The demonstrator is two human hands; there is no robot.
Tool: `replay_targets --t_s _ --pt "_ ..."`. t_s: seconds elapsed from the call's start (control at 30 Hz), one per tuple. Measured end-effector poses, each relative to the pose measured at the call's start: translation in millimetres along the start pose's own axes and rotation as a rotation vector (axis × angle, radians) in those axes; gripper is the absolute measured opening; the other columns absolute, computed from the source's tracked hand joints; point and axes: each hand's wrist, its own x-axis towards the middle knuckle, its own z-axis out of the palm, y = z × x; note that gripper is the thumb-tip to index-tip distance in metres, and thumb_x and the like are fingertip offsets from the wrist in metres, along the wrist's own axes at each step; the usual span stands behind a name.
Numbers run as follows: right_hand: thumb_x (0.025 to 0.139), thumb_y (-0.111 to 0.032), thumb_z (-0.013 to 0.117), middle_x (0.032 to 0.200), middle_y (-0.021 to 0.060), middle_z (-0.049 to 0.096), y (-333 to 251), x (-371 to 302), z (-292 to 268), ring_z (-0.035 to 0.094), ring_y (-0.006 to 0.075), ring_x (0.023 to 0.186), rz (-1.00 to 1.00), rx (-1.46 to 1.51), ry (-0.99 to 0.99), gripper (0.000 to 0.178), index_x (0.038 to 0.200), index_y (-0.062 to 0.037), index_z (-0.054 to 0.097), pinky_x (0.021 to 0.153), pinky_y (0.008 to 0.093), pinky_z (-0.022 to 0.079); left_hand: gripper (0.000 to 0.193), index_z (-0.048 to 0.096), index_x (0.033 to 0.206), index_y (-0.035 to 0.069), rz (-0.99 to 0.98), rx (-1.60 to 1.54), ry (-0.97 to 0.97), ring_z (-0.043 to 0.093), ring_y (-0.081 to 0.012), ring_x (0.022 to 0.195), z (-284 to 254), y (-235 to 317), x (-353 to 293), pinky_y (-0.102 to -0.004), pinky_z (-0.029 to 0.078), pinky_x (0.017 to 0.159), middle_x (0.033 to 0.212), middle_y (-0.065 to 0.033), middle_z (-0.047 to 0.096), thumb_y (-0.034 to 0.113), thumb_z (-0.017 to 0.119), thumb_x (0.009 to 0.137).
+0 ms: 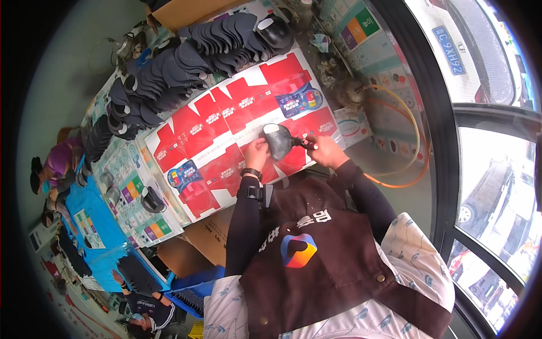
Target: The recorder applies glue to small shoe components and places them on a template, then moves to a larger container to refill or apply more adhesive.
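Dark-grey, rounded shell with a white end is over a red-and-white printed sheet, long axis, I judge, roughly twelve-to-six, two o'clock from my nearer left hand pinching its edge, nine o'clock from my right hand gripping a black-and-red tool.

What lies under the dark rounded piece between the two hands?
Around and below the dark rounded piece, red-and-white printed sheets show; the patch directly beneath is covered.
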Motion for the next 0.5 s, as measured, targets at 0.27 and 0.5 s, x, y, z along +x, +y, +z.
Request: replay_targets --t_s 0.27,0.5 --pt "0.080 -0.017 0.057 0.094 0.0261 0.068 -13.1 3.1 -13.1 0.065 0.0444 0.094 -0.006 -0.013 0.103 0.036 0.111 -0.0048 0.068 0.083 0.0506 0.051 0.042 0.060 0.122 -0.003 0.112 0.086 0.060 0.069 -0.0177 0.085 9.1 10.5 -1.5 -0.0296 0.058 0.072 0.105 -0.0126 0.070 0.018 0.073 0.088" --pt "0.078 -0.021 0.060 0.096 0.0270 0.068 -8.1 -9.3 3.7 0.065 0.0435 0.095 0.084 0.158 -0.164 0.038 0.111 -0.0046 0.069 0.084 0.0492 0.051 0.047 0.061 0.119 -0.004 0.198 0.231 0.111 0.070 -0.0197 0.081 5.9 -7.9 4.6 -0.0317 0.057 0.070 0.103 -0.0157 0.072 0.021 0.079 0.084"
